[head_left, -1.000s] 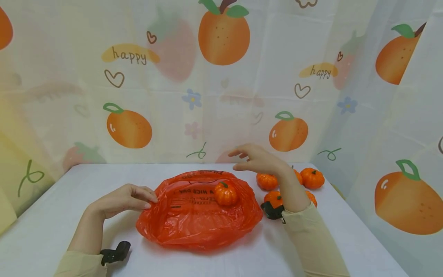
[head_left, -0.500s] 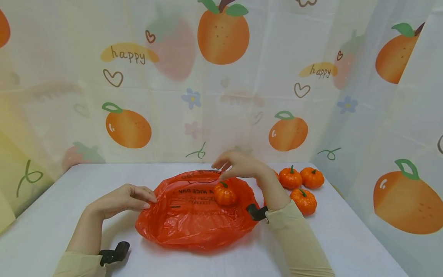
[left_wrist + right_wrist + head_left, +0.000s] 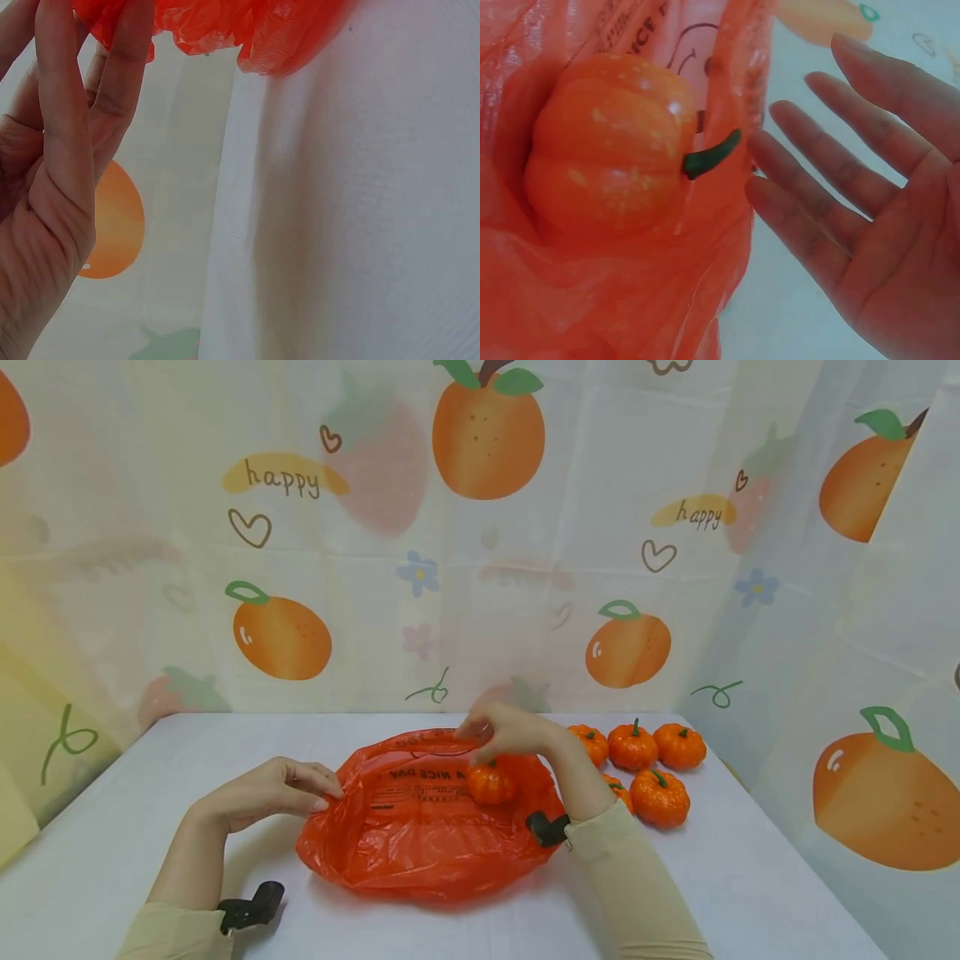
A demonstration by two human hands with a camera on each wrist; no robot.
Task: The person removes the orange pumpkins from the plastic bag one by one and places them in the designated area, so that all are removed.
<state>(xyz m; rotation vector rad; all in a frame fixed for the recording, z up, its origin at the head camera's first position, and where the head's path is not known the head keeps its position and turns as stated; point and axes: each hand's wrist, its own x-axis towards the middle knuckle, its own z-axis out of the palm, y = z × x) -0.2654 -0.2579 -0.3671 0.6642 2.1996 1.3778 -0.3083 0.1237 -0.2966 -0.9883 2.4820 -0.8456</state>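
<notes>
A red plastic bag (image 3: 420, 860) lies on the table with its mouth spread wide. At its left rim, my left hand (image 3: 270, 789) pinches the plastic between thumb and fingers; the left wrist view shows the bag's crumpled edge (image 3: 202, 30) at those fingertips. One small orange pumpkin (image 3: 491, 785) with a green stem rests inside the bag, toward the right. Over the bag's back right rim hangs my right hand (image 3: 510, 731), just above that pumpkin. In the right wrist view its fingers (image 3: 832, 161) are extended and apart from the stem (image 3: 712, 155), holding nothing.
Several more small pumpkins (image 3: 660, 797) stand on the white table (image 3: 300, 927) to the right of the bag, partly behind my right forearm. A fruit-patterned curtain (image 3: 375, 635) hangs behind the table.
My right hand has moved left and down, from beyond the bag's right side to above the pumpkin inside. The left hand has stayed at the bag's rim.
</notes>
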